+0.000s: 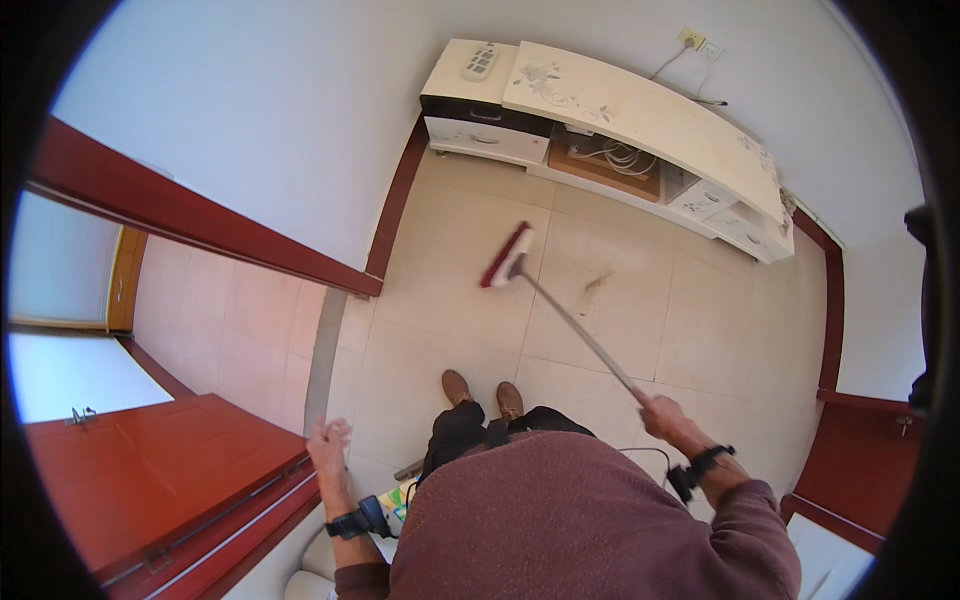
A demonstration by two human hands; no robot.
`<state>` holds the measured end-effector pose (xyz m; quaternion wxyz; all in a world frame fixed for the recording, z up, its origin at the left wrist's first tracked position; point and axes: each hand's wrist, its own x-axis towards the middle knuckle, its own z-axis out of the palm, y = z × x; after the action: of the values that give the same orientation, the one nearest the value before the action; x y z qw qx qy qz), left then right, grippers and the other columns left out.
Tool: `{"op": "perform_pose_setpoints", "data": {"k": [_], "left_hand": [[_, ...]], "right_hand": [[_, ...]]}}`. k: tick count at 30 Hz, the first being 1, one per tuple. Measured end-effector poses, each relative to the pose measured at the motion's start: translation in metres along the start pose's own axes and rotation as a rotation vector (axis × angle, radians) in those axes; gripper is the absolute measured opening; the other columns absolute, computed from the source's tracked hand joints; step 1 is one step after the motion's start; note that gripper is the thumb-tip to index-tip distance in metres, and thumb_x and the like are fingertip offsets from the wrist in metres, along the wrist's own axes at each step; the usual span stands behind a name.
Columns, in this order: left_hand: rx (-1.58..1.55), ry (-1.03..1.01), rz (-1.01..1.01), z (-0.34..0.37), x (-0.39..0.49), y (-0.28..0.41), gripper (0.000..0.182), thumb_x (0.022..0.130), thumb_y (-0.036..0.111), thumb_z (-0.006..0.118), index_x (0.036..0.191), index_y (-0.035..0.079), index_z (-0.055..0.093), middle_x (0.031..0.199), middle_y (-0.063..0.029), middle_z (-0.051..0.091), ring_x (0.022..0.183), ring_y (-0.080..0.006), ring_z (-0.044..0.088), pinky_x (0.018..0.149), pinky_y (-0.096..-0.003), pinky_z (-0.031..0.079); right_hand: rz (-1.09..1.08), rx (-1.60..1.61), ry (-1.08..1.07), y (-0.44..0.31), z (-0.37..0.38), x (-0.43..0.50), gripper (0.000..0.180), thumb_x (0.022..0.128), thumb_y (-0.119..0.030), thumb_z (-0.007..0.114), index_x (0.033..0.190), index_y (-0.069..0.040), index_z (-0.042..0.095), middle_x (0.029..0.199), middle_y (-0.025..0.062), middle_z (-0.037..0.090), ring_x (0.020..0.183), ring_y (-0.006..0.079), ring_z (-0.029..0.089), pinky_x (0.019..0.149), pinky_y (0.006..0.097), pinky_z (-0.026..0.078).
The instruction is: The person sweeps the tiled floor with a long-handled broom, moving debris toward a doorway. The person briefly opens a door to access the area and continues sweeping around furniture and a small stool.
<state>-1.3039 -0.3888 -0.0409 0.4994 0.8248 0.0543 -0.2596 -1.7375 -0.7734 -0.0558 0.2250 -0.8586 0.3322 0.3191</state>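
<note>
My right hand [661, 417] is closed around the end of a long-handled broom [577, 326]. The handle runs up and to the left to a broom head with dark red bristles [507, 256], which is over the tiled floor. Right of the head, a small patch of brownish dirt [595, 286] lies on a tile. My left hand [328, 436] is empty, with its fingers partly curled, beside the edge of the red door at the left.
A cream TV cabinet [645, 142] with coiled white cable [626, 157] stands along the wall ahead. An open red door [165, 465] and a doorway are at the left. Another red door [862, 450] is at the right. My brown shoes [509, 400] stand on the tiles.
</note>
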Motion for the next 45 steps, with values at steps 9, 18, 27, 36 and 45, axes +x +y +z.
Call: {"op": "perform_pose_setpoints", "data": {"k": [9, 18, 27, 36, 45], "left_hand": [[-0.019, 0.283, 0.667, -0.016, 0.117, 0.191, 0.052, 0.086, 0.003, 0.049, 0.133, -0.002, 0.027, 0.125, -0.0151, 0.047, 0.105, -0.0218, 0.053, 0.086, -0.0280, 0.044], [0.025, 0.809, 0.986, -0.049, 0.194, 0.329, 0.076, 0.076, 0.028, 0.064, 0.135, 0.003, 0.023, 0.135, -0.0168, 0.033, 0.124, -0.0313, 0.035, 0.097, -0.0388, 0.036], [-0.065, 0.883, 1.179, -0.024, 0.222, 0.354, 0.075, 0.078, 0.043, 0.060, 0.131, -0.001, 0.028, 0.121, -0.0214, 0.044, 0.104, -0.0309, 0.050, 0.087, -0.0350, 0.047], [0.112, 1.149, 1.252, -0.031, 0.243, 0.348, 0.075, 0.085, 0.047, 0.051, 0.124, -0.013, 0.030, 0.122, -0.0281, 0.041, 0.106, -0.0331, 0.047, 0.093, -0.0387, 0.039], [0.178, 1.130, 1.148, -0.042, 0.243, 0.347, 0.073, 0.085, 0.046, 0.051, 0.124, -0.013, 0.031, 0.121, -0.0283, 0.043, 0.106, -0.0332, 0.048, 0.093, -0.0385, 0.039]], "right_hand": [[0.037, 0.031, -0.064, -0.057, -0.007, 0.078, 0.046, 0.080, -0.012, 0.043, 0.126, -0.018, 0.040, 0.083, 0.0195, 0.061, 0.080, 0.0369, 0.059, 0.068, 0.0460, 0.047], [0.589, 0.286, -0.108, -0.065, -0.050, 0.013, 0.042, 0.080, -0.013, 0.043, 0.122, -0.010, 0.046, 0.085, 0.0233, 0.061, 0.080, 0.0371, 0.060, 0.070, 0.0449, 0.049], [0.181, 0.063, 0.088, -0.118, -0.089, 0.069, 0.043, 0.080, -0.015, 0.047, 0.122, -0.010, 0.042, 0.066, 0.0180, 0.058, 0.061, 0.0367, 0.057, 0.055, 0.0473, 0.046], [-0.174, -0.035, 0.135, -0.167, -0.182, 0.323, 0.037, 0.082, -0.016, 0.045, 0.119, -0.015, 0.046, 0.078, 0.0142, 0.062, 0.074, 0.0316, 0.062, 0.060, 0.0440, 0.048], [0.142, 0.112, 0.081, -0.031, -0.135, 0.262, 0.048, 0.081, -0.014, 0.045, 0.128, -0.018, 0.039, 0.077, 0.0176, 0.060, 0.072, 0.0342, 0.060, 0.064, 0.0460, 0.048]]}}
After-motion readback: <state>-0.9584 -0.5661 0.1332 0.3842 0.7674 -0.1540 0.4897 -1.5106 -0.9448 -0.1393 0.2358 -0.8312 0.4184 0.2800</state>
